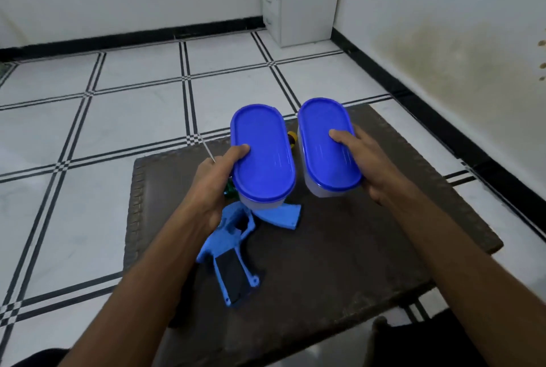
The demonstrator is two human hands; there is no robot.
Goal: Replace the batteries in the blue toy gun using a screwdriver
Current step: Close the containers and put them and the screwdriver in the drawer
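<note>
Currently left hand [217, 186] and right hand [373, 165] are each gripping a lidded tub [263, 157], fingers curled, above worktop [339, 248] centre; gun [233, 245] lying untouched. Next: setting tubs down, opening.

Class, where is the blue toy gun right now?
In the head view, the blue toy gun lies on the dark table, beneath the left hand.

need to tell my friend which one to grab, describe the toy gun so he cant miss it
On the dark brown table, look at its near left part, under the left hand. The light blue toy gun lies flat there, paler than the two blue-lidded containers above it, with a black panel in its handle.
</note>
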